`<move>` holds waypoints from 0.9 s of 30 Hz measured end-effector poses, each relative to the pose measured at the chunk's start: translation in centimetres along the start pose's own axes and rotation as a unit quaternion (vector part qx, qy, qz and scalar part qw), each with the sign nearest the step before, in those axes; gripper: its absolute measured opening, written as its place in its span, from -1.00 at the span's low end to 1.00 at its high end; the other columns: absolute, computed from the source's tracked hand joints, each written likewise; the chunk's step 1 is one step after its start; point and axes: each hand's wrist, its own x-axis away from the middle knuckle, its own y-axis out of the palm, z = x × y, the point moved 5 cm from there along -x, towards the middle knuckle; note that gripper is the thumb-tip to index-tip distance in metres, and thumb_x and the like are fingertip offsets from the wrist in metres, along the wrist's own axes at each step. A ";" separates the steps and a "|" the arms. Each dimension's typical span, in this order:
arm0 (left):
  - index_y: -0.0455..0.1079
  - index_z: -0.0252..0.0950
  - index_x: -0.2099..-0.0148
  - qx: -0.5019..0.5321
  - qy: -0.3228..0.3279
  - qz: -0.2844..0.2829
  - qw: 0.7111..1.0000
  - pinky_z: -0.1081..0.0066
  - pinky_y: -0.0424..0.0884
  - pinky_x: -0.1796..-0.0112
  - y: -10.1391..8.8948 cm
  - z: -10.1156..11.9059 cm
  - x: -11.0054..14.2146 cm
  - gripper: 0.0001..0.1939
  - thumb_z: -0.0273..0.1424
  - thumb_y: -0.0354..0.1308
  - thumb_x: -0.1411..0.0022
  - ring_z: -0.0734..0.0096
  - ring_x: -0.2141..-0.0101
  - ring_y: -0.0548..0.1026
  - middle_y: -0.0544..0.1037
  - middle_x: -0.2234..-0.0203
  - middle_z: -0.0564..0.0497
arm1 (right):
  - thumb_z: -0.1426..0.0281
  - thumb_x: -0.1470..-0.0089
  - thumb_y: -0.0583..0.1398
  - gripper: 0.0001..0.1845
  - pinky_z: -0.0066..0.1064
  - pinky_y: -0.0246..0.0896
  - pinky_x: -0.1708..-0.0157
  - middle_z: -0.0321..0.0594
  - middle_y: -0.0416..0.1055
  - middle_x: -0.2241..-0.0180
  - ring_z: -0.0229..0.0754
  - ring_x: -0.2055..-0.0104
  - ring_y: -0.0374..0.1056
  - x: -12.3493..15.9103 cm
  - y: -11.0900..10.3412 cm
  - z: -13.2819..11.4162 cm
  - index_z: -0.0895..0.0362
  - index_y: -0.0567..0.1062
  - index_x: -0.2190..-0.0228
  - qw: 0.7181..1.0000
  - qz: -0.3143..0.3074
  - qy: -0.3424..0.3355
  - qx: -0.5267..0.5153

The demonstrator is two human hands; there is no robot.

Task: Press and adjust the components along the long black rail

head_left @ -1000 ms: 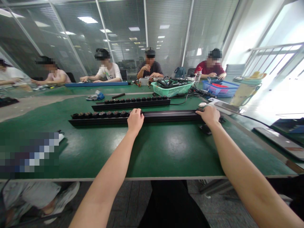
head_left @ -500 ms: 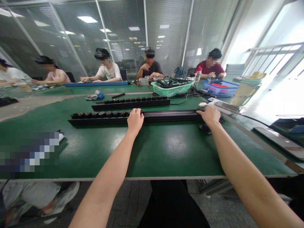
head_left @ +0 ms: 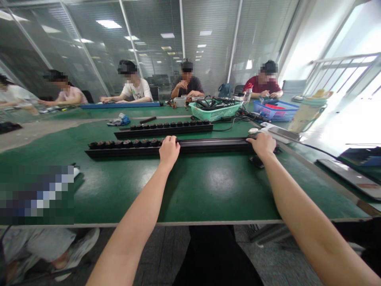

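Observation:
A long black rail [head_left: 214, 147], probably a power strip housing, lies across the green table in front of me. A row of black socket-like modules [head_left: 127, 143] fills its left part, and the right part shows a bare groove. My left hand [head_left: 170, 151] is closed on the rail near its middle, at the right end of that row. At the far right end my right hand [head_left: 264, 143] is closed over the rail; its fingertips and whatever lies beneath them are hidden. Behind it lies a second black rail [head_left: 166, 129] with similar modules along its top.
A green basket [head_left: 214, 114] of black cables stands beyond the rails, beside a blue basket [head_left: 276, 113]. Phones [head_left: 351, 178], a tumbler [head_left: 308, 115] and a small dark part [head_left: 256, 161] lie to the right. Several co-workers sit across the table [head_left: 220, 190].
Both hands keep their places on the black rail, with no clear movement. The whole view drifts very slightly; a co-worker in red shifts their hands a little.

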 end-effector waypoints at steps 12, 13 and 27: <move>0.42 -0.20 -0.14 -0.002 0.001 0.001 1.000 0.26 0.52 0.04 -0.1 0.1 0.0 -0.69 -0.37 0.00 -0.44 0.13 -0.11 0.46 0.48 -0.10 -0.15 | 0.10 -0.29 0.20 -0.50 -0.16 0.30 0.00 0.22 0.56 0.04 0.18 -0.06 0.48 0.0 -0.1 -0.1 0.30 0.62 0.09 1.000 -0.025 -0.005 0.005; 0.41 -0.20 -0.14 -0.002 0.002 0.002 1.000 0.26 0.52 0.05 -0.1 0.2 0.0 -0.69 -0.37 0.00 -0.44 0.13 -0.11 0.46 0.49 -0.10 -0.15 | 0.10 -0.29 0.20 -0.50 -0.16 0.30 0.00 0.23 0.56 0.04 0.18 -0.06 0.48 0.0 -0.1 -0.1 0.30 0.62 0.08 1.000 -0.026 -0.004 0.005; 0.41 -0.22 -0.11 -0.007 0.007 0.007 1.000 0.28 0.52 0.09 0.0 0.2 0.0 -0.73 -0.38 0.01 -0.44 0.14 -0.09 0.47 0.49 -0.08 -0.14 | 0.11 -0.30 0.19 -0.47 -0.11 0.30 -0.05 0.25 0.52 -0.02 0.20 -0.10 0.45 0.1 0.0 -0.2 0.33 0.60 0.03 1.000 -0.025 -0.006 0.009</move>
